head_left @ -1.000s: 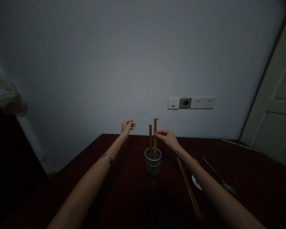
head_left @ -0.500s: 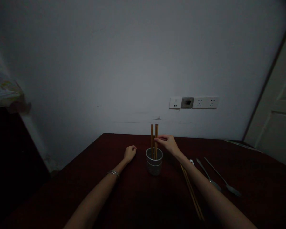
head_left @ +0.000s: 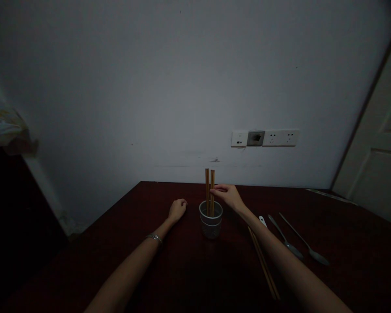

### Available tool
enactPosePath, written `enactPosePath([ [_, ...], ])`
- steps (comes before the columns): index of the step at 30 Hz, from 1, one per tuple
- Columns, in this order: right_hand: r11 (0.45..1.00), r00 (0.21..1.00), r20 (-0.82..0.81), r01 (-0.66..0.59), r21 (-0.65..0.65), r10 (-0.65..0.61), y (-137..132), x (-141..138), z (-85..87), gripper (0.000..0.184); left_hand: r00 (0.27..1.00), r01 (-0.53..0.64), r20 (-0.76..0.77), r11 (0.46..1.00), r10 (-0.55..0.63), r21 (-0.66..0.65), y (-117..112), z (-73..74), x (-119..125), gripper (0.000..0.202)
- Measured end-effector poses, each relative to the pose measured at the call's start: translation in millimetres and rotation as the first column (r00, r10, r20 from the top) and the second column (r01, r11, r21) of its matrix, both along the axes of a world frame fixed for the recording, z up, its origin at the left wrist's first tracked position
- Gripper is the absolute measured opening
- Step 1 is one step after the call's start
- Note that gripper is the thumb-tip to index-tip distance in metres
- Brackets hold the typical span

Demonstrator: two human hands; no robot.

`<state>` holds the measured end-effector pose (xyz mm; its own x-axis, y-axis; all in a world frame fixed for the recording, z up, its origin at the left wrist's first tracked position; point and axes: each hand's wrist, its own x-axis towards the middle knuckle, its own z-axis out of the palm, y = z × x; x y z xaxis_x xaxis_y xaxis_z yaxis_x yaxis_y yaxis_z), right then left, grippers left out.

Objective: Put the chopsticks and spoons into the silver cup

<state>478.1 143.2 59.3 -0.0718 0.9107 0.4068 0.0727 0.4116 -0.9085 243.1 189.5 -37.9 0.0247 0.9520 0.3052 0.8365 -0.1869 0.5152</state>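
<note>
A metal cup [head_left: 210, 229] stands upright on the dark red table, with wooden chopsticks in it. My right hand [head_left: 228, 196] pinches the right-hand chopsticks [head_left: 212, 179] between thumb and fingertips, above the rim; their lower ends are inside the cup. Close beside them, more chopsticks [head_left: 207, 184] lean upright in the cup, apart from my fingers. To the left of the cup, my left hand [head_left: 177, 210] rests on the table with its fingers curled in and nothing visible in them. A bracelet circles that wrist.
Under and beside my right forearm lie loose chopsticks [head_left: 263, 265] and a white handle [head_left: 262, 221], partly hidden. Two metal spoons [head_left: 293, 250] lie further right. Behind the dark red table [head_left: 169, 274] rises a grey wall with sockets [head_left: 280, 138]. A plastic bag [head_left: 4, 126] hangs at left.
The chopsticks in my right hand have shifted very slightly left, toward the others in the cup. My left hand stays in place. The view has tilted a little.
</note>
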Motion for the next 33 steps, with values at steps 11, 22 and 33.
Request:
enactPosePath([
  [11, 1.000, 1.000, 0.026, -0.004, 0.013, 0.004, 5.1, 0.3, -3.4, 0.026, 1.000, 0.004, -0.003, 1.000, -0.004, -0.011, 1.3, 0.3, 1.7, 0.023],
  [22, 0.999, 0.999, -0.008, -0.031, -0.024, 0.031, 5.9, -1.6, -4.5, 0.025, 1.000, 0.006, -0.031, 1.000, -0.006, 0.008, 3.3, -3.6, -0.2, 0.023],
  [33, 1.000, 0.999, 0.026, -0.023, -0.014, 0.024, 2.7, -1.4, -4.9, 0.025, 1.000, 0.010, -0.027, 1.000, -0.010, 0.008, 2.3, -3.5, -0.2, 0.024],
])
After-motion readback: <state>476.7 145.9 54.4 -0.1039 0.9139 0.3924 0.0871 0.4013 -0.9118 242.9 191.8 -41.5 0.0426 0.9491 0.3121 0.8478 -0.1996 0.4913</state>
